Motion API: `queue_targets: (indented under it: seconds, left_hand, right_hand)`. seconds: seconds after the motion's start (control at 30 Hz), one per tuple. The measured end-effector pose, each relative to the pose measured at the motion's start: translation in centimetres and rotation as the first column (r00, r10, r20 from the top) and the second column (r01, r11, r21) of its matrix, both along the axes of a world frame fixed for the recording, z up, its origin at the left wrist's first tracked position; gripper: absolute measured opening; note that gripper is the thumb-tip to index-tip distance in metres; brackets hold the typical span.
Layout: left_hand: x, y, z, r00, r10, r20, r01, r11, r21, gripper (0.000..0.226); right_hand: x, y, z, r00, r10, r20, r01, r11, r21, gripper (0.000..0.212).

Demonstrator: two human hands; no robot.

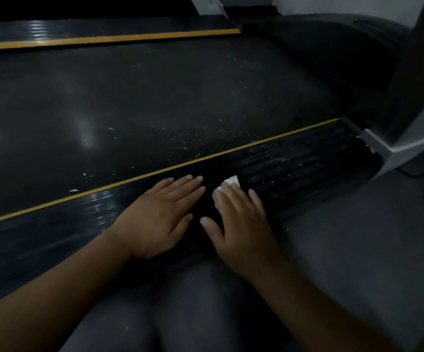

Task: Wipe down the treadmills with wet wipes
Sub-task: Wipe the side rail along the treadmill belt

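The wet wipe (227,185) lies on the treadmill's ribbed near side rail (294,163), pressed flat under the straight fingers of the right hand (241,224); the left hand (160,214) rests flat just left of it, fingers straight, holding nothing. Stroke rightward along the ribs, where pale specks show; keep pressure even; the speckled belt (155,110) beyond probably comes next.

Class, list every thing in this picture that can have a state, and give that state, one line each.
left hand, flat, resting on the side rail.
right hand, flat, pressing the wet wipe onto the rail.
wet wipe, bunched, mostly hidden under that hand.
side rail, dusty right of the hands.
treadmill belt, flecked with white specks.
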State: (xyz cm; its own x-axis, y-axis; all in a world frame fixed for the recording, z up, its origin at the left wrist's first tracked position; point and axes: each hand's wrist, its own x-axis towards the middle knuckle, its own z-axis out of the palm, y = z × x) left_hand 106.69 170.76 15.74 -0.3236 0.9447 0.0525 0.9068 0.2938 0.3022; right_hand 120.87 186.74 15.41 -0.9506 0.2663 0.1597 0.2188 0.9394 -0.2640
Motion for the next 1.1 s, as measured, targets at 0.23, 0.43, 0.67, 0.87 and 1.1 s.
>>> queue_targets:
  seconds: [0.23,0.43,0.67,0.87,1.1]
  left_hand:
    - [-0.6,0.1,-0.2,0.997,-0.07,0.025,0.069,0.997,0.037,0.065]
    - [-1.3,1.2,-0.3,0.997,-0.063,0.041,0.061,0.997,0.048,0.07]
    - [-1.5,1.0,-0.8,0.995,-0.095,0.014,0.094,0.995,0.041,0.078]
    - [-1.8,0.8,-0.7,0.995,-0.094,0.029,0.093,0.994,0.056,0.079]
    - [-1.4,1.0,-0.2,0.999,-0.031,0.012,0.031,1.0,-0.001,0.09]
  right_hand:
    - [2.9,1.8,-1.1,0.995,-0.095,0.016,0.092,0.985,0.145,0.072]
    - [3.1,-0.7,-1.8,0.999,-0.04,-0.013,0.041,0.995,0.093,0.072]
    - [1.0,1.6,-1.2,0.959,-0.278,-0.045,0.28,0.96,0.031,0.079]
    - [4.4,3.2,-1.8,0.991,-0.119,-0.068,0.125,0.988,0.089,0.065]
    - [3.5,1.5,-1.4,1.0,-0.021,-0.011,0.022,0.997,0.07,0.069]
